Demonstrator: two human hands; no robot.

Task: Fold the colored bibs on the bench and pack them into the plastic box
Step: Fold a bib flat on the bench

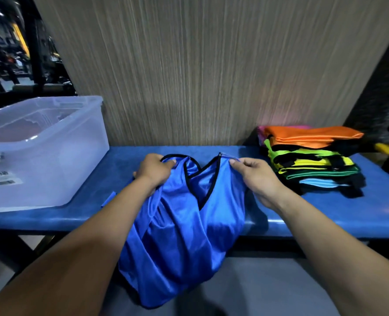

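A shiny blue bib (184,229) with black trim lies across the middle of the blue bench (371,213), its lower part hanging over the front edge. My left hand (153,171) grips the bib's left shoulder strap. My right hand (256,176) pinches the right shoulder strap. A clear plastic box (52,179) stands on the bench at the left, with something reddish lying inside it. A pile of colored bibs (312,158), orange on top, then green, yellow and light blue, sits at the right.
A wood-grain wall panel (200,76) rises right behind the bench. A white label (3,177) is stuck on the box's front. Dark gym equipment (18,65) shows at the far left. Grey floor (268,290) lies below the bench.
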